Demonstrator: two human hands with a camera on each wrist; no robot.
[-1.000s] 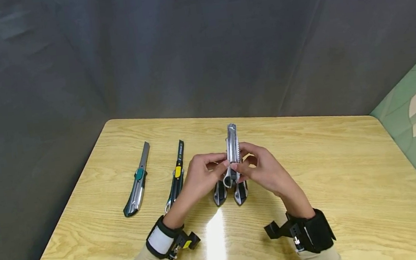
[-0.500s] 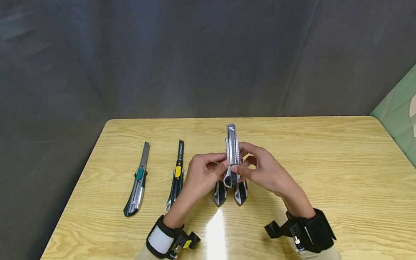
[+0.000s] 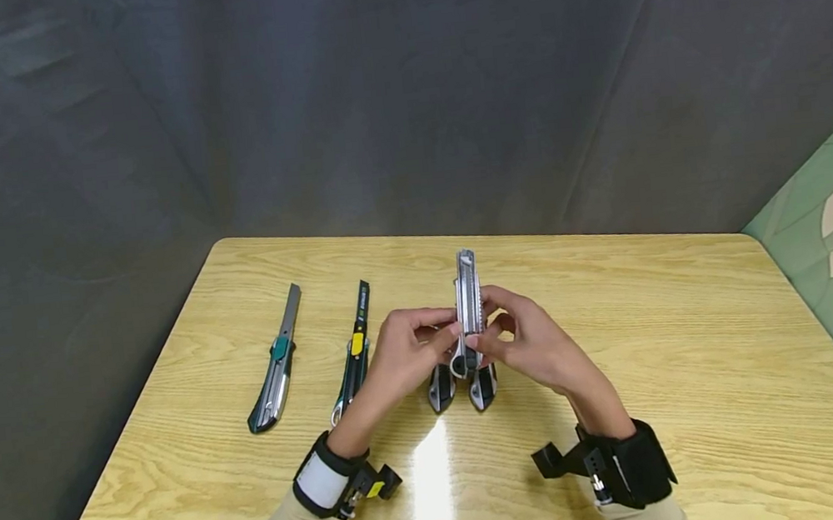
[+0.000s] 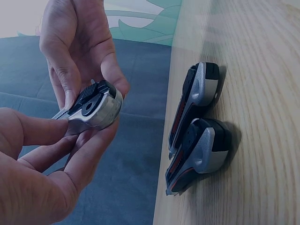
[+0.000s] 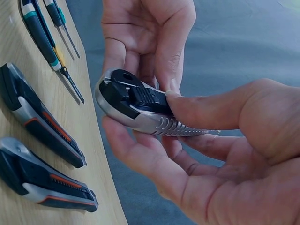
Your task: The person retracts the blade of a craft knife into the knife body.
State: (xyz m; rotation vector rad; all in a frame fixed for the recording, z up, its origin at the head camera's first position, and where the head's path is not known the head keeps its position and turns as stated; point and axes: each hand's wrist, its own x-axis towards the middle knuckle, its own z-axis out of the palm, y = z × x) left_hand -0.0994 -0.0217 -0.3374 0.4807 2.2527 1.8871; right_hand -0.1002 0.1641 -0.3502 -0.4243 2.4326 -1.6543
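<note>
Silver cutter is held up over the tabletop, abt midway btwn its left & right edges, front end toward the far edge. It's pinched by both hands, left hand & right hand alike. Imo the sides should be gripped firmly, front end avoided, & the ribbed slider only nudged slowly, b/c it can't be told if a blade's out.

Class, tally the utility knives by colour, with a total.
Mostly silver utility knife, held: 1
Utility knife with teal slider: 1
Utility knife with yellow slider: 1
Black-and-grey utility knives with orange trim: 2
Total: 5
</note>
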